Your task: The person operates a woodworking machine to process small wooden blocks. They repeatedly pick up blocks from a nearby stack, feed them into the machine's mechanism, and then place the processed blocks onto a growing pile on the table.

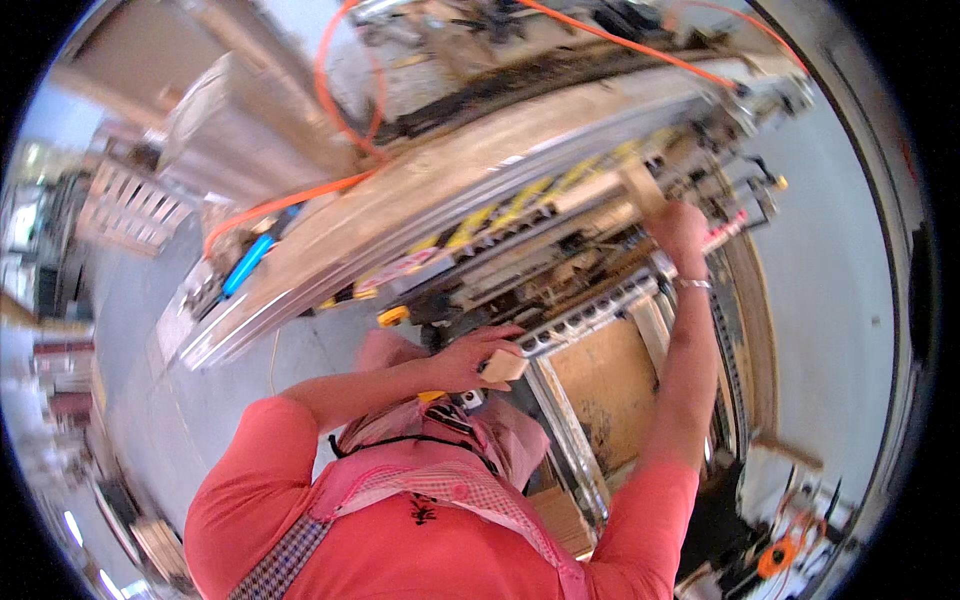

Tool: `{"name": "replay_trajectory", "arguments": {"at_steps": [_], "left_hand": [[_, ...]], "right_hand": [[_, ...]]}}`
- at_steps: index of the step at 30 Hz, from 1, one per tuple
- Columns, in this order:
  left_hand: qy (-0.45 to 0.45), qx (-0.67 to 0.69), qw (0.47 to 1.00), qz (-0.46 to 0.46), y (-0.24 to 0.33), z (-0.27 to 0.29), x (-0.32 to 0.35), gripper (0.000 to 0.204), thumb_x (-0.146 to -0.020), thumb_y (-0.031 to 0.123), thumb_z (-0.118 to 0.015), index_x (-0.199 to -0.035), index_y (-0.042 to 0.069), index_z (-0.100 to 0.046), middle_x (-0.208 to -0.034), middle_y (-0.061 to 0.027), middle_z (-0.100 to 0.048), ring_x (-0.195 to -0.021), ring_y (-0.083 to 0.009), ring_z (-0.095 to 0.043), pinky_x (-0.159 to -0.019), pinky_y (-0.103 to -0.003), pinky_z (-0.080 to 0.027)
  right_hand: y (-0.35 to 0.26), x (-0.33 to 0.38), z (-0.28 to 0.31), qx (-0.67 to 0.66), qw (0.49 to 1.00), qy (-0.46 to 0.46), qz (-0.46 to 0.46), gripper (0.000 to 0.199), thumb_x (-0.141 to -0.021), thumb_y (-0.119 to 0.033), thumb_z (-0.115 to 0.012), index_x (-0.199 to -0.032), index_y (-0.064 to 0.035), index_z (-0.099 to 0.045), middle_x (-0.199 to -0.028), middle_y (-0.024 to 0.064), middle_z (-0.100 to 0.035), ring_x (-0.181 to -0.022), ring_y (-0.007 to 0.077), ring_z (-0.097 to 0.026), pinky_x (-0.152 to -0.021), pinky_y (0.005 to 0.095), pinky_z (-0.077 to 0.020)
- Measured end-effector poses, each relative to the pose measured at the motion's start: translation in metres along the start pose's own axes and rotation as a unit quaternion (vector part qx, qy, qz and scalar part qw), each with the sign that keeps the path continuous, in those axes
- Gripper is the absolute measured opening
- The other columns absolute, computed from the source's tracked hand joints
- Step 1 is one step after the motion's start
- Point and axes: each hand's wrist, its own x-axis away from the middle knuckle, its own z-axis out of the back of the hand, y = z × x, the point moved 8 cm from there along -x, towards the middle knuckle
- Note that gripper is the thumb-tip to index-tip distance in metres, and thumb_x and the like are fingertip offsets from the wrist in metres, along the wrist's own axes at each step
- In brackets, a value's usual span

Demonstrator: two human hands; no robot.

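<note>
My right hand (680, 235) reaches far forward over the machine bed, its fingers closed around one end of a flat wooden piece (643, 188). That piece points up and away, beside the yellow-and-black striped guard (500, 205) of the machine. Close to my waist, my left hand (474, 358) is closed on a small pale wood block (504, 367) at the near edge of the machine. Some of its fingers lie behind the block. A metal rail with a row of dark holes (590, 312) runs between my two hands.
Orange air hoses (330, 188) loop over the long wooden beam (430, 170) behind the guard. A yellow knob (394, 316) sticks out left of my left hand. The metal-framed wooden panel (607, 390) lies beside my right forearm. A pale wall (830, 290) rises at the right.
</note>
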Motion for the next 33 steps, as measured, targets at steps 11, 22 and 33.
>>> {"name": "replay_trajectory", "arguments": {"at_steps": [11,22,33], "left_hand": [[0.020,-0.004,0.999,-0.031,-0.001,-0.002,0.005,0.054,-0.071,0.033,-0.075,-0.115,0.012,-0.051,-0.137,-0.0195,-0.036,-0.125,-0.0368,-0.037,-0.102,-0.044,-0.032],[0.128,0.312,0.941,0.036,0.016,0.064,0.117,0.054,-0.074,0.024,-0.075,-0.117,0.000,-0.052,-0.121,-0.0125,-0.054,-0.115,-0.0218,-0.049,-0.098,-0.038,-0.038],[0.568,0.319,0.692,0.312,-0.167,0.234,0.483,0.033,-0.087,0.022,-0.057,-0.116,0.007,-0.053,-0.100,-0.0034,-0.060,-0.092,-0.0146,-0.057,-0.078,-0.031,-0.050]], "right_hand": [[-0.014,0.007,0.016,-0.017,0.997,0.058,0.045,0.035,-0.062,-0.035,-0.068,-0.069,-0.0013,-0.065,-0.070,0.0222,-0.062,-0.072,0.0382,-0.062,-0.064,0.0445,-0.0501],[-0.017,0.026,0.024,-0.061,0.987,0.141,0.042,0.041,-0.067,-0.026,-0.075,-0.098,-0.0021,-0.062,-0.095,0.0191,-0.062,-0.091,0.0360,-0.057,-0.078,0.0446,-0.0464],[-0.091,0.159,0.006,-0.189,0.970,0.050,-0.145,0.038,-0.074,-0.016,-0.073,-0.105,0.0027,-0.061,-0.079,0.0087,-0.063,-0.069,0.0167,-0.056,-0.064,0.0323,-0.0476]]}}
